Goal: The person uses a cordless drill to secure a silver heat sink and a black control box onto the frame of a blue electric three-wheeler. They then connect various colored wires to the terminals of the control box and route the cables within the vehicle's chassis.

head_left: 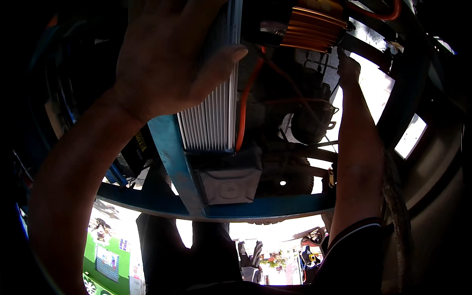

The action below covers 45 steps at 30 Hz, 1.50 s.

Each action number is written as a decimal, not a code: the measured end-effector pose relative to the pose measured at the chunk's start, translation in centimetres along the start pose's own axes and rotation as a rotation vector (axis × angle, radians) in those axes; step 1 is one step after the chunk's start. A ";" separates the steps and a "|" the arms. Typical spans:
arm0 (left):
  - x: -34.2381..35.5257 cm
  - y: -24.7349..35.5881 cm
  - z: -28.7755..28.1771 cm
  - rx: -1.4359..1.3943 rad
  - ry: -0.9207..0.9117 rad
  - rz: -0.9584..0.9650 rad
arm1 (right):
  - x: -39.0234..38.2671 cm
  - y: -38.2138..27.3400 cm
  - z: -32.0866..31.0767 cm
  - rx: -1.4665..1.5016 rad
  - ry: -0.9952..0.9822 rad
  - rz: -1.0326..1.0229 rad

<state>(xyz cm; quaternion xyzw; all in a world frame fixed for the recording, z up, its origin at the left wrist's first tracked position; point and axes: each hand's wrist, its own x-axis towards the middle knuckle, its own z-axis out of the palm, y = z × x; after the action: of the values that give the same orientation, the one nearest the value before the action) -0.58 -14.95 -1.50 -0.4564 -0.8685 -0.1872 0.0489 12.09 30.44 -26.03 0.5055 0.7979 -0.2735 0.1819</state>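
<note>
My left hand [160, 59] lies against a silver finned metal unit [209, 118], its thumb stretched out across the fins. The upper frame edge and shadow cut off the fingertips. This unit sits along a blue metal frame bar [169, 142], with a dark moulded cover [230, 179] at its near end. Farther right, my right arm reaches down among the dark parts. My right hand [349, 68] looks curled just below a copper-coloured finned housing [317, 27]; what its fingers hold is hidden in shadow.
An orange cable [250, 98] runs beside the finned unit, and another orange cable [393, 12] curves at the upper right. A blue crossbar [275, 209] spans the near side. Dark round machinery [309, 123] sits between my arms. A dark battery-like box [132, 155] is at left.
</note>
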 end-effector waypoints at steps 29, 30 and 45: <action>0.4 1.0 -1.2 -0.012 -0.021 -0.032 | -5.1 0.1 0.9 0.504 -0.138 -0.012; -0.2 0.7 -1.4 -0.002 -0.021 -0.033 | -5.7 -0.5 0.9 0.484 -0.096 -0.010; -0.1 0.8 -0.6 -0.020 0.025 -0.035 | -0.2 2.5 -0.2 0.487 -0.055 0.039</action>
<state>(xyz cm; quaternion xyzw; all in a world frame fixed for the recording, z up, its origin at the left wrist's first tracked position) 0.06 -14.82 -0.76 -0.4392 -0.8737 -0.2026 0.0518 14.46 31.26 -26.35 0.5422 0.6931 -0.4678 0.0816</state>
